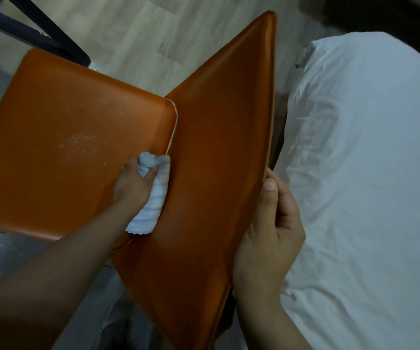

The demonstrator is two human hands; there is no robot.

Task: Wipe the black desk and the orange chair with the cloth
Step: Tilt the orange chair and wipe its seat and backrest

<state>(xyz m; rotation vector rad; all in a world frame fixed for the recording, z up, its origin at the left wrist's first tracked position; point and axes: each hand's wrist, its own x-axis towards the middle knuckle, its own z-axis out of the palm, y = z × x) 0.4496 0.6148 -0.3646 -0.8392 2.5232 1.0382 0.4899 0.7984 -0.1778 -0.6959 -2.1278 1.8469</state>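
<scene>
The orange chair fills the middle of the head view, its seat [59,147] to the left and its backrest [219,127] rising to the right. My left hand [133,183] grips a bunched pale blue cloth [153,193] and presses it into the seam where seat meets backrest. A pale scuffed patch shows on the seat just left of the cloth. My right hand [269,236] clasps the backrest's top edge, thumb on the front face, fingers behind. A black desk leg [39,31] crosses the upper left; the desk's top is out of view.
A bed with a rumpled white sheet [368,173] lies close along the chair's right side. Pale wood-look floor [140,34] shows beyond the chair. Grey flooring shows at the lower left.
</scene>
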